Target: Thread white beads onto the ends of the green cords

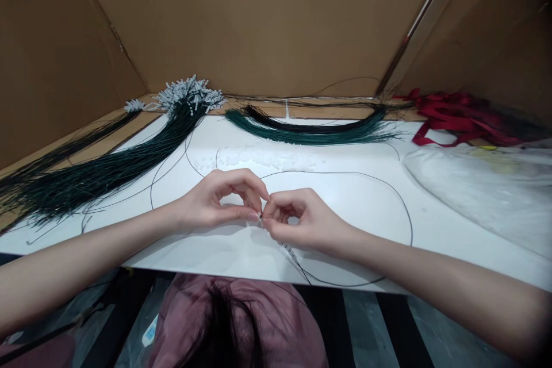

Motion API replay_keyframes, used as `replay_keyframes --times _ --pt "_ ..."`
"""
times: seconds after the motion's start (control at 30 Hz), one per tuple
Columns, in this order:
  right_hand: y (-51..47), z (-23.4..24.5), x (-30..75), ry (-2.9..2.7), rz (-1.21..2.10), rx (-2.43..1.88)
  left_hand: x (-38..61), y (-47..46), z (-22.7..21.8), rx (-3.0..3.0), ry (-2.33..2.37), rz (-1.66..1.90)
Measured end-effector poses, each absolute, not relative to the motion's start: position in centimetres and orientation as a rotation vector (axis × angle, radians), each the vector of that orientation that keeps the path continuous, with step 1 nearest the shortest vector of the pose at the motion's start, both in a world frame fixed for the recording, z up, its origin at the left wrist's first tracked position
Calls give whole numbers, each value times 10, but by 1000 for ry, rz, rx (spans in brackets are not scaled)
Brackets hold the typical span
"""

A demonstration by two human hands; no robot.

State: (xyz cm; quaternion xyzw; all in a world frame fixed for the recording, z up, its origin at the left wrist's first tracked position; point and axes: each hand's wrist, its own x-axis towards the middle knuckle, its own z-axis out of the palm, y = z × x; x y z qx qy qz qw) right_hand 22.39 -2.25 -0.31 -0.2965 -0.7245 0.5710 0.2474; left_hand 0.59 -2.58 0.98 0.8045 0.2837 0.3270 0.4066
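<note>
Near the front of the white table, both hands meet with their fingertips almost touching. My left hand (222, 198) pinches the end of a thin dark wire (411, 224) between thumb and finger, where a tiny pale piece shows. Close against it, my right hand (304, 215) is closed on the same wire, its fingertips partly hiding it. Twisted strands come out below the right hand toward the table's front edge. From there the wire sweeps round in a wide loop on the right. Small white beads (267, 156) lie scattered behind the hands.
A big bundle of dark green wires (125, 164) with white beaded tips (190, 95) lies at the left. Behind the beads rests a curved bundle of green and black wires (302, 133). Red ribbon (461, 118) and a clear plastic bag (483, 184) occupy the right. Cardboard walls (267, 23) enclose the table.
</note>
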Motion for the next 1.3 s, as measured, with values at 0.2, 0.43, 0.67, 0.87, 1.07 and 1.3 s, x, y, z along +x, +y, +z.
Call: replay_keyframes --times 0.2,0.43,0.67,0.87,1.07,1.3 --pt "-22 -4 224 -1981 1549 -797 4 -25 8 2026 701 836" --pt "-23 -3 225 -1968 1558 -795 4 -27 9 2021 705 819" --pt "-22 -3 224 -1973 1551 -800 4 -26 9 2002 699 820" --pt "-22 -3 224 -1977 1547 -797 4 -25 9 2012 711 802" --pt "-23 -4 224 -1974 1548 -795 2 -26 8 2002 718 793" --pt "-22 -5 225 -1976 1544 -786 5 -24 7 2012 700 808"
